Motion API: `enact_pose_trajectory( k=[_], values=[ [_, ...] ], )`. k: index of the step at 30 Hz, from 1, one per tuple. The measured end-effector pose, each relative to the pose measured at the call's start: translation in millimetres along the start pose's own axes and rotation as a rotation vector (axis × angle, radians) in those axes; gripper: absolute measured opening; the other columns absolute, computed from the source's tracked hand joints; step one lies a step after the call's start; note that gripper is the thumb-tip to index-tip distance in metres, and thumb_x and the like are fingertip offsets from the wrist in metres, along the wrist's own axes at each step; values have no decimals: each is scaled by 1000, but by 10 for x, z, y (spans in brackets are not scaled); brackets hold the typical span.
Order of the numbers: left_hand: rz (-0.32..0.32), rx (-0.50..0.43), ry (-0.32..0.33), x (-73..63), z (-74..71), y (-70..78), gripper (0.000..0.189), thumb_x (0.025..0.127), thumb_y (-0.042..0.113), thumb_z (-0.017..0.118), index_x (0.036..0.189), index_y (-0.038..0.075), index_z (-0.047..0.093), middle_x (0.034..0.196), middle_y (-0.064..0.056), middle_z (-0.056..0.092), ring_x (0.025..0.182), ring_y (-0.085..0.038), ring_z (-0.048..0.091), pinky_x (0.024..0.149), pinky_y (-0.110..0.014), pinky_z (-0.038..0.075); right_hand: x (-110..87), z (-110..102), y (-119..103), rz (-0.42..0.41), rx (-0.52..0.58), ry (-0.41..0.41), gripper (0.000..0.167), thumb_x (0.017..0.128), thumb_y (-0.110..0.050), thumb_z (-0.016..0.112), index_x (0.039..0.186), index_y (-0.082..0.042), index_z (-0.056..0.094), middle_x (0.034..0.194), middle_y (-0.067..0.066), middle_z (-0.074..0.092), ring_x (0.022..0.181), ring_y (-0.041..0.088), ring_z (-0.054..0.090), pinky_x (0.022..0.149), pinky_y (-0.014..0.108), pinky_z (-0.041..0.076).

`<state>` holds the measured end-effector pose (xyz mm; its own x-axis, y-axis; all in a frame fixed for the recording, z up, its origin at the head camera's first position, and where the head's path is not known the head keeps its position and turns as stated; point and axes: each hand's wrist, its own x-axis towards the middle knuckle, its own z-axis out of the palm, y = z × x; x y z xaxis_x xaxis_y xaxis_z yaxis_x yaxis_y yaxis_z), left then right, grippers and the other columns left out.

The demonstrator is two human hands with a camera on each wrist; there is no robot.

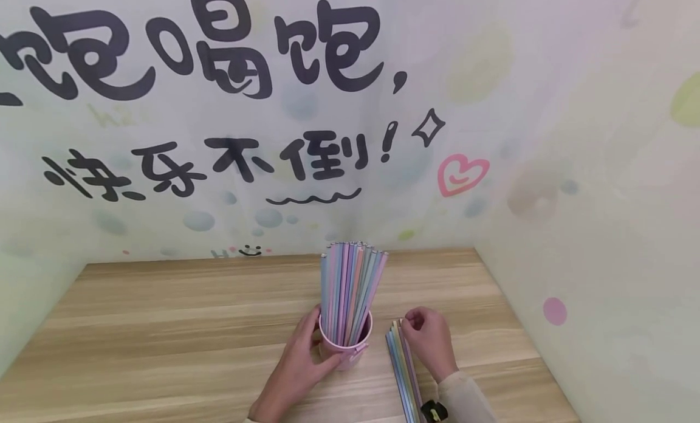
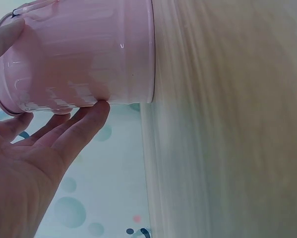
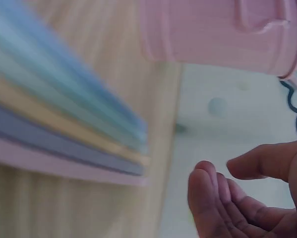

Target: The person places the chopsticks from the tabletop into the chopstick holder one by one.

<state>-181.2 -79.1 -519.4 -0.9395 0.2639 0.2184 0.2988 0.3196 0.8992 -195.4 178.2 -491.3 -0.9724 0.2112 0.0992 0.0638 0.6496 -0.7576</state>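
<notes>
My left hand (image 1: 298, 365) grips a small pink bucket (image 1: 332, 349), thumb on the near side and fingers round the left. In the left wrist view the fingertips touch the bucket's wall (image 2: 84, 54). Many thin pastel sticks, like unsharpened pencils (image 1: 344, 295), stand in it, leaning slightly right. My right hand (image 1: 432, 341) is by the far ends of a row of loose pastel pencils (image 1: 401, 368) lying on the table. Between its thumb and bent fingers the right wrist view shows a gap, with nothing held; the pencils (image 3: 69, 119) lie beside the hand.
The wood-grain table (image 1: 180, 332) meets a printed wall (image 1: 350, 222) with dark lettering at the back. Another pale wall (image 1: 596, 259) borders it on the right. A dark band (image 1: 434, 411) sits on my right wrist.
</notes>
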Motion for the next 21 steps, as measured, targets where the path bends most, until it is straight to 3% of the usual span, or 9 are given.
enact_pose_trajectory(
  k=[9,21],
  values=[
    [-6,1,7,-1,8,0,98,80,26,85,157,20,25,150,-5,40,130,-24,49,101,-32,54,-63,39,265,43,-134,-97,5,77,0,70,76,-3,67,69,0,59,62,13,53,51,24,48],
    [-8,-6,4,5,-1,26,97,80,22,85,157,17,26,150,-7,40,129,-25,49,101,-33,54,-119,7,384,48,-218,-113,5,76,-2,71,75,-4,67,69,2,63,61,15,57,52,28,52]
  ],
)
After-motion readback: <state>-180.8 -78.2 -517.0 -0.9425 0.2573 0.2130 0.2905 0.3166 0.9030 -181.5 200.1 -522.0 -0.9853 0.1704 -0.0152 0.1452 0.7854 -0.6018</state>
